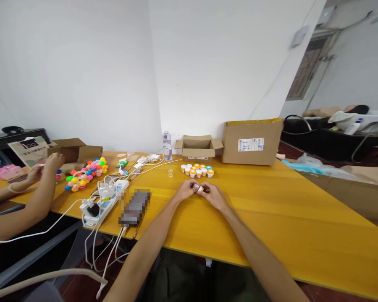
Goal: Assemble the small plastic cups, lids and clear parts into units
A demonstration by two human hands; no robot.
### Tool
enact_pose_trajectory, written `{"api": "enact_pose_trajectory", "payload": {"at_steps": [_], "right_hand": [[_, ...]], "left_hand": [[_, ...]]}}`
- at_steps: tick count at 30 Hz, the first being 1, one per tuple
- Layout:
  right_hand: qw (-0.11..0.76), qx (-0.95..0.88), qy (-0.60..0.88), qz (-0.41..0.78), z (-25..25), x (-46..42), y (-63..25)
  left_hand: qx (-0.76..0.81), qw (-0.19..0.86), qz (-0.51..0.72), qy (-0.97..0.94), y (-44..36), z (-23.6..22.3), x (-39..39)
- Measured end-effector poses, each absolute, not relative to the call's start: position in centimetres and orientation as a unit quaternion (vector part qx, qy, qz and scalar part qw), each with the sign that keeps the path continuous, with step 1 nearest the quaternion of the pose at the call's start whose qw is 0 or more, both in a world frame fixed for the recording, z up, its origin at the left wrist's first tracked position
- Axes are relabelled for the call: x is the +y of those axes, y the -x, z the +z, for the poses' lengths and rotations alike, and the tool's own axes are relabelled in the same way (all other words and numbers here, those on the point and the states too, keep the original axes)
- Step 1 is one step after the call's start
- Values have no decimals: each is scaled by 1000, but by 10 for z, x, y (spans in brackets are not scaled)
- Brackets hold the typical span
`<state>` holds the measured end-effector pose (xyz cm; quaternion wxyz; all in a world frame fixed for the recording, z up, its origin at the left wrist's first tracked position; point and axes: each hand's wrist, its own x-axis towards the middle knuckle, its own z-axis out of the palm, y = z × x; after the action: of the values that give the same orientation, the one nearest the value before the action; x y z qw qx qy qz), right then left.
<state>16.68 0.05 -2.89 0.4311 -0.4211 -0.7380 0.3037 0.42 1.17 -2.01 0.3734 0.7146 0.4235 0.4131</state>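
My left hand (188, 190) and my right hand (211, 194) meet above the table, fingers closed around one small white jar with an orange part (200, 188). The jar lies tilted on its side, and fingers cover much of it. Just beyond my hands stands a tight group of similar small white jars (198, 171), most with orange lids and a few with blue or teal ones. A small clear ring-like piece (170, 173) sits on the table to the left of that group.
Behind the jars are an open cardboard box (198, 156), a large closed carton (252, 144) and a water bottle (167, 146). Left of me lie a phone (135, 208) and a power strip (108, 201) with cables. Further left, another person's hands (55, 161) work beside colourful balls (83, 176).
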Motion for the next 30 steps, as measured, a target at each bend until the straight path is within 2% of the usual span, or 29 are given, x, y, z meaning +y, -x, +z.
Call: {"api": "enact_pose_trajectory", "payload": {"at_steps": [22,30], "right_hand": [[425,-727,447,302,-21,-4,-162],[424,-729,456,282,-20,-6,-160]], "left_hand": [[437,357,420,-711,-6,-19,14],[415,382,435,-702,-6,-18,14]]}}
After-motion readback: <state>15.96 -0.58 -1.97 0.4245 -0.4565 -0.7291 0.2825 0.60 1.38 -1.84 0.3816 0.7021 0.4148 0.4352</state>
